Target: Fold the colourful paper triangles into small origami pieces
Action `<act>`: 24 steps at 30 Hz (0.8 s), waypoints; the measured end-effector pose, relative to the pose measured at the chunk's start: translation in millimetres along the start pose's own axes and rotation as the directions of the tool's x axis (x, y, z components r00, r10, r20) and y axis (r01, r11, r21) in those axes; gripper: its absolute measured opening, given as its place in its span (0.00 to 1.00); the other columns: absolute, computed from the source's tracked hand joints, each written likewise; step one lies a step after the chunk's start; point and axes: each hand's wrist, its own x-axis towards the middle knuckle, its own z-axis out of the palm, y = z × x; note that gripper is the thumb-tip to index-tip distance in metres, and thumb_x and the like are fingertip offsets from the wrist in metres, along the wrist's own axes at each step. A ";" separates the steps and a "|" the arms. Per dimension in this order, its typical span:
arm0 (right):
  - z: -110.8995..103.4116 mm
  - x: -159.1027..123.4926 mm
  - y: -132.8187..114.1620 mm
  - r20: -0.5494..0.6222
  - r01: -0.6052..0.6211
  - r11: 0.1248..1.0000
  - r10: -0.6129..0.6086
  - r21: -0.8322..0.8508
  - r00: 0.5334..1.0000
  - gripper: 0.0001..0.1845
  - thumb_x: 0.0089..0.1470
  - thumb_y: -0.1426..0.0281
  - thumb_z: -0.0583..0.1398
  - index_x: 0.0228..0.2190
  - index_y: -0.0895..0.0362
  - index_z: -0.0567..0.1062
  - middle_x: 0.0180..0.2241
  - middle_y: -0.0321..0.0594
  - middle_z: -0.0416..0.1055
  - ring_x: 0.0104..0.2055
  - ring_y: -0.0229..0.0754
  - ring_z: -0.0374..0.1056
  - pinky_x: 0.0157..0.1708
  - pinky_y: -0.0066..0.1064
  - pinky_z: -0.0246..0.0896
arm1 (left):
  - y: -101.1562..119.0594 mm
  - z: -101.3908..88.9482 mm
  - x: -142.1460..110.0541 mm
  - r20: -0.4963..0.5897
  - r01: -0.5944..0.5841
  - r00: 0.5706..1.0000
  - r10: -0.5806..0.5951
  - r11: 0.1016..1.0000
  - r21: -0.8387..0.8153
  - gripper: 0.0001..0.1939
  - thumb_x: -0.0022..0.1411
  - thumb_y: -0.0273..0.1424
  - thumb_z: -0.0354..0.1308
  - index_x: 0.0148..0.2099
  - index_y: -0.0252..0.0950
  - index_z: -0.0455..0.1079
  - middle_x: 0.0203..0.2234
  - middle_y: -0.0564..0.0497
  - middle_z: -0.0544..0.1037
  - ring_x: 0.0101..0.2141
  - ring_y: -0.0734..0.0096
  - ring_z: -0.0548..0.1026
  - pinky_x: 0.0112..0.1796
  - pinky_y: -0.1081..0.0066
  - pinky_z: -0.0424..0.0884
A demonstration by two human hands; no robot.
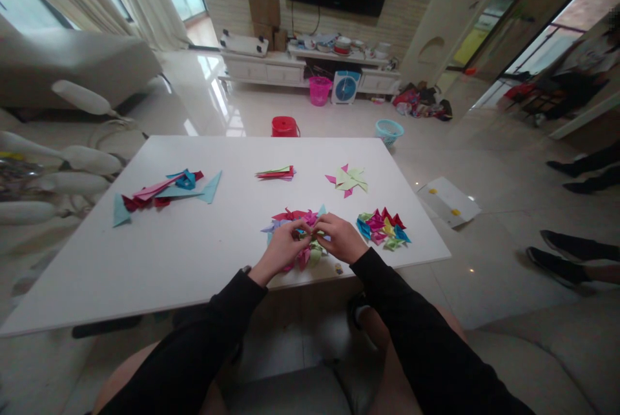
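Note:
My left hand (289,244) and my right hand (339,239) meet fingertip to fingertip near the table's front edge. Both are closed in a pinch on what looks like a small piece of folded paper, mostly hidden by the fingers. Right beneath them lies a heap of colourful folded paper pieces (303,260), in pink, red, lilac and green. To the right is a second cluster of folded paper pieces (382,229) in blue, red, yellow and green. Pale green and pink folded strips (351,178) lie crossed behind my right hand.
The white table (217,253) also carries a thin stack of folded strips (276,173) and a loose pile of blue, pink and red paper (162,192). Beyond it stand a red stool (284,126) and a light-blue basket (389,131). Other people's feet (557,260) show at right.

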 end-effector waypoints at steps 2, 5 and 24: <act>0.7 0.6 -1.3 -0.007 0.016 1.000 -0.016 -0.003 1.000 0.06 0.56 0.78 0.64 0.34 0.56 0.75 0.37 0.41 0.73 0.42 0.44 0.68 0.41 0.33 0.63 | -0.9 -0.8 -0.2 0.012 -0.011 1.000 0.011 0.999 0.033 0.02 0.55 0.28 0.62 0.33 0.36 0.75 0.23 0.54 0.76 0.23 0.72 0.70 0.28 0.72 0.62; 2.0 1.0 -3.0 -0.012 0.033 0.999 -0.034 -0.018 0.999 0.06 0.55 0.78 0.64 0.34 0.56 0.75 0.37 0.41 0.72 0.42 0.44 0.67 0.40 0.32 0.63 | -1.9 -1.5 -0.4 0.026 -0.034 0.999 0.032 0.997 0.066 0.03 0.54 0.26 0.61 0.33 0.34 0.76 0.23 0.55 0.76 0.24 0.73 0.69 0.29 0.73 0.61; 7.6 2.2 -5.8 -0.044 0.113 0.989 -0.118 -0.100 0.992 0.02 0.57 0.73 0.63 0.35 0.56 0.77 0.44 0.44 0.73 0.46 0.46 0.66 0.43 0.35 0.63 | -14.2 -1.8 -0.9 0.107 -0.279 0.960 0.259 0.922 0.269 0.08 0.60 0.21 0.58 0.39 0.36 0.75 0.42 0.47 0.74 0.42 0.65 0.75 0.45 0.65 0.71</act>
